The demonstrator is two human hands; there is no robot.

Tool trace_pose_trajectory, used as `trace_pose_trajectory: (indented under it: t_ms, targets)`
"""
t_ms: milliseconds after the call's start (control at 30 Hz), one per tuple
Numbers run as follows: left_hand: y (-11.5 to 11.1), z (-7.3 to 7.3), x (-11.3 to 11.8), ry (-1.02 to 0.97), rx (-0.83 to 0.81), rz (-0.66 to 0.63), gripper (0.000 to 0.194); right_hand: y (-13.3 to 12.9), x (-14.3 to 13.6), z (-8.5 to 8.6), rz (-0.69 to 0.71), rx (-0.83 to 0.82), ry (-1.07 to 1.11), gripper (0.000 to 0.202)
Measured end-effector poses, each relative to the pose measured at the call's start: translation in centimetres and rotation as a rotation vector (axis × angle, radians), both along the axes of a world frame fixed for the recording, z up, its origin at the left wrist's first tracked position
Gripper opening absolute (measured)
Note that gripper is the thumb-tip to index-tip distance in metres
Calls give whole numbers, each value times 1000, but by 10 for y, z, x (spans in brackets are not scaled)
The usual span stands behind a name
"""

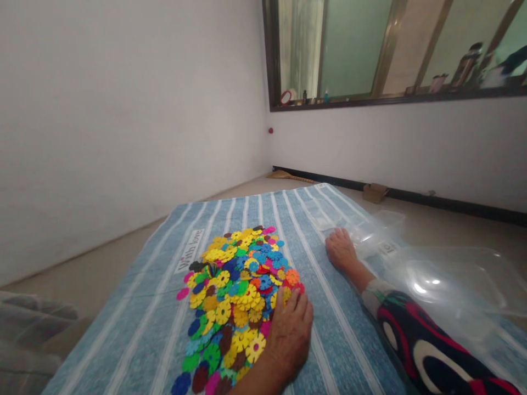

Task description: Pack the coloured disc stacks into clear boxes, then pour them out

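Observation:
A heap of colourful flower-shaped plastic discs (239, 274) in yellow, blue, green, orange, pink and brown lies on the striped blue cloth (140, 307). My left hand (290, 323) rests at the right edge of this heap, its fingers slightly apart and bent over the outermost discs. Nothing shows gripped in it, though its palm side is hidden. Farther right, my right hand (341, 250) lies palm down on the cloth, fingers loosely bent and no object visible in them. Just beyond and beside it are clear plastic containers (453, 280).
The cloth covers a table, with white walls to the left and ahead. On the floor beyond it lie a broom (284, 174) and a small cardboard box (374, 192). A window ledge (349, 102) carries bottles. Translucent plastic (33, 323) shows at lower left.

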State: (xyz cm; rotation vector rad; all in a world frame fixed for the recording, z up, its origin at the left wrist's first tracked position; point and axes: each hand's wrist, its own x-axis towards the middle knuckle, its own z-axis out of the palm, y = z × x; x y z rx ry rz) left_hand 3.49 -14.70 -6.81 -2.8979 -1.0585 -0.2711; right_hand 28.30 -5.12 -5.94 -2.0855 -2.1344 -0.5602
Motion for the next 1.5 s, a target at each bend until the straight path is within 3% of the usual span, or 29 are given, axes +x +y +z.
trace_pose_trajectory:
  t_ms: [200, 333, 433, 667, 967, 1067, 1267, 1500]
  targets:
    - [4, -9, -10, -92, 103, 105, 31, 11, -6, 4, -53, 73, 41, 27]
    - [5, -8, -1, -145, 101, 32, 29, 36, -26, 16, 54, 106, 23, 28]
    - [9, -2, 10, -125, 40, -32, 32, 59, -32, 26, 47, 54, -14, 30]
    - [28, 3, 10, -1, -120, 64, 40, 89, -13, 22, -51, -60, -25, 32]
    - [31, 10, 3, -27, -134, 190, 41, 88, 1, 30, -220, -49, -31, 33]
    - [33, 10, 2, -53, -118, 216, 41, 88, -18, 30, -128, 24, 75, 29]
    - [36, 3, -1, -82, -85, 235, 43, 110, -91, 8, 260, -13, 386, 27]
    - [42, -4, -7, -35, 17, 258, 38, 135, -156, -15, 296, 36, 631, 40]
